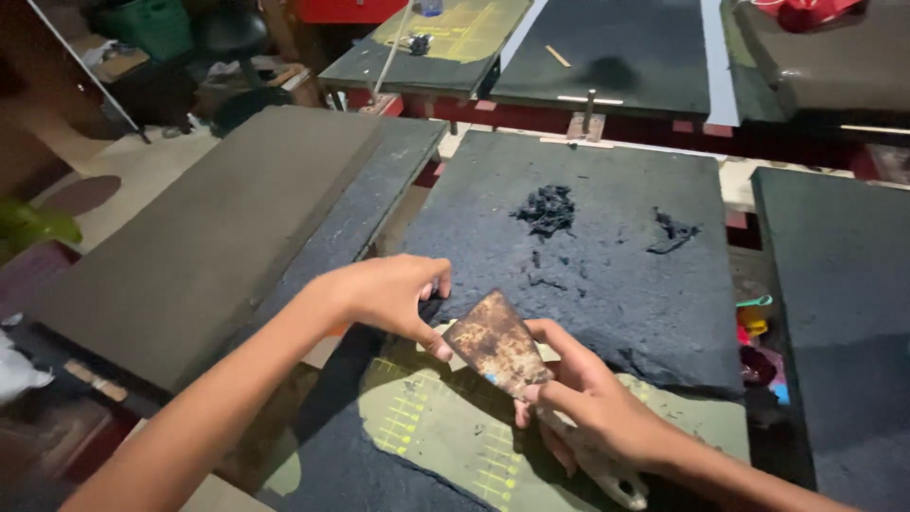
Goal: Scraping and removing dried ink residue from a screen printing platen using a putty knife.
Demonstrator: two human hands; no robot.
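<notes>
The rusty scraper blade [495,345] could slip and nick the left hand [393,294], because its edge sits right by those fingers. The right hand [592,403] is clamped on the scraper's handle. The left fingers pinch the peeling dark coating [569,275] near the near edge of the pallet board [445,427].

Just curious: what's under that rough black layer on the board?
Where the black layer is scraped away near the scraper, a green board with yellow grid marks shows. Farther up, the layer hides it.
</notes>
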